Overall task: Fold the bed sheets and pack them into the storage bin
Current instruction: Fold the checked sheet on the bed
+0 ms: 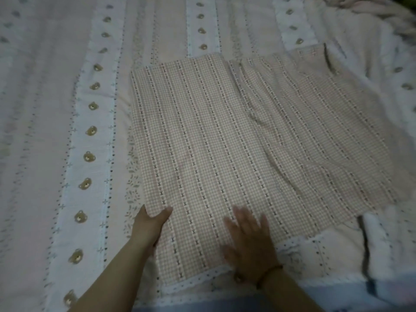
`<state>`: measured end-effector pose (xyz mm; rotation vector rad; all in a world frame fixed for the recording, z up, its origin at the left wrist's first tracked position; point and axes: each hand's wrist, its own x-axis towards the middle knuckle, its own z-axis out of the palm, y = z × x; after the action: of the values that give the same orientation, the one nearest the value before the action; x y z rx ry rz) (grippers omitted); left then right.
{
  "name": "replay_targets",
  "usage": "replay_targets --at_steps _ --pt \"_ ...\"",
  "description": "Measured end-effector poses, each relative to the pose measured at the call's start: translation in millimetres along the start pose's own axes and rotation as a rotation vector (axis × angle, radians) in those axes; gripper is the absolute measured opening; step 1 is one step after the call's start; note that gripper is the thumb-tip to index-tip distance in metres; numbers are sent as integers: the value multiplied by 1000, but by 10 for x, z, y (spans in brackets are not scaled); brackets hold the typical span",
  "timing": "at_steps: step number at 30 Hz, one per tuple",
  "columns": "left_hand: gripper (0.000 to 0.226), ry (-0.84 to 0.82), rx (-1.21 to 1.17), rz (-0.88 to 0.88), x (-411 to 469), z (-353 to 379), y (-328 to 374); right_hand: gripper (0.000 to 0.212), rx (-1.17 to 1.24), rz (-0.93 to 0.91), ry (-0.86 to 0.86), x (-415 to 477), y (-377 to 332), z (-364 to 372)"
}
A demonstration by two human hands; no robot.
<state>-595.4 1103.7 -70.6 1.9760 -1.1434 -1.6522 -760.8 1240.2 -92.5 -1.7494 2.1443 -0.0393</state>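
No text, label, brand or number can be read on the checked sheet (225, 131) or the bedspread (56, 109).

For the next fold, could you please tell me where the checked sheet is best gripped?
Grip the checked sheet by its left edge near the front corner, coming from the left, as the left hand does: that edge lies straight and free; the right side is rumpled.

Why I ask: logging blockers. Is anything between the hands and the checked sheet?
Nothing visible. The left hand pinches the checked sheet at its left edge; the right hand lies flat on it. No storage bin is in view.
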Motion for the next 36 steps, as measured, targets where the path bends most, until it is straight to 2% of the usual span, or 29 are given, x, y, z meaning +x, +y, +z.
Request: replay_targets --at_steps 2,4,6,8,9,12,14,16,17,19,20,22,24,25,28,30,32,33,36 --pt "47 30 72 28 -89 2 19 54 6 69 57 -114 166 -14" --pt "60 113 240 83 -119 -9 63 54 51 32 141 -113 249 -20" --pt "77 236 477 126 -210 93 112 46 130 67 247 -83 400 -109" --pt "79 317 750 269 -314 252 118 44 226 178 339 -6 635 -213" --pt "79 282 816 390 -357 461 102 45 263 255 369 4 846 -290" --pt "74 10 1007 775 -426 1184 -4 45 355 508 516 15 1478 -508" --pt "90 -201 1105 779 -483 1707 -15 49 388 678 494 -8 1922 -699" --pt "119 -170 1143 778 -475 2080 -61 52 322 800 457 -41 2405 -841" --pt "123 -152 1208 749 -436 2221 -98 56 292 878 424 -56 2674 -926" --pt "112 -103 1301 773 -340 2350 -140 67 307 1026 361 -45 3133 -1077" --pt "99 -139 1322 716 -342 2354 -151 74 365 1075 342 -32 3332 -1115" --pt "76 -241 1361 673 -326 2427 -183 85 590 1095 345 -3 3712 -1173" --pt "70 -287 1364 689 -307 2455 -252 91 791 1081 330 31 3911 -1197" --pt "69 -285 1350 678 -329 2473 -227 90 803 1074 299 54 3972 -1208" --pt "69 -208 1373 688 -315 2541 -231 67 796 1052 272 138 4067 -1316" --pt "79 -195 1392 658 -308 2538 -186 45 829 1036 306 155 4027 -1418" --pt "110 -199 1404 589 -323 2520 -109 36 939 1008 402 121 3927 -1545" --pt "124 -131 1395 614 -295 2500 -132 31 1024 971 466 107 3858 -1613" --pt "131 -190 1330 499 -370 2436 -37 17 1247 771 565 88 3488 -1889"
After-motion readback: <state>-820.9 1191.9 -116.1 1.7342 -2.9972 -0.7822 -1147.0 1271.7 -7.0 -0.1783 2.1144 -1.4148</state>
